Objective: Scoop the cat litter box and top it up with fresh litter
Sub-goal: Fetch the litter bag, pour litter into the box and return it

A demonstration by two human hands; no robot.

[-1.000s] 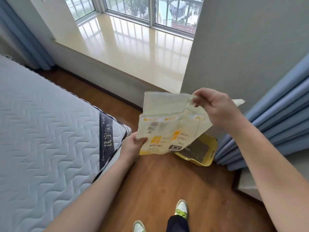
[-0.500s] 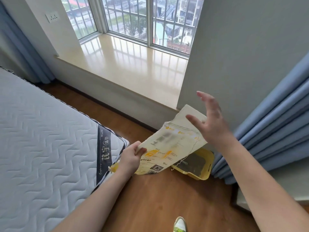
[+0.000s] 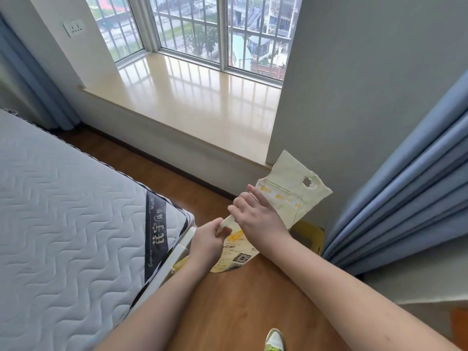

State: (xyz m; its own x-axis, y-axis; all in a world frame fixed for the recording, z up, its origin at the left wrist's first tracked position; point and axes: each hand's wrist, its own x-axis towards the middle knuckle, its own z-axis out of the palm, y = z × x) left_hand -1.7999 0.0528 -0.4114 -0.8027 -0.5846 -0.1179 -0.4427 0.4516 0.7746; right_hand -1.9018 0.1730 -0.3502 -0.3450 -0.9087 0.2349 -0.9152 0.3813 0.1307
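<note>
- Floor (image 3: 240,300): brown wood, runs from the mattress across to the curtain and up to the wall under the sill.
- Mattress (image 3: 63,224): white quilted, left side; dark label band at its near corner.
- Sill (image 3: 192,102): glossy beige, below the barred window; socket (image 3: 74,27) on the wall to its left.
- Curtain (image 3: 410,193): blue, pleated, right side, hanging to the floor.
- Bag (image 3: 291,196): pale yellow litter bag, flat and creased, held tilted above the floor between mattress corner and curtain. Punched handle hole near its upper end, barcode at its lower end.
- Box (image 3: 310,235): yellow litter box on the floor in the corner by the curtain, mostly hidden behind the bag; only the right rim and a strip of grey interior show.
- Right hand (image 3: 258,219): laid over the bag's middle, fingers curled at its left edge. Cannot tell whether they pinch it.
- Left hand (image 3: 210,239): closed on the bag's lower left edge, thumb and fingers pinching a fold.
- Shoe (image 3: 274,340): white and green toe at the bottom edge, on the floor.
</note>
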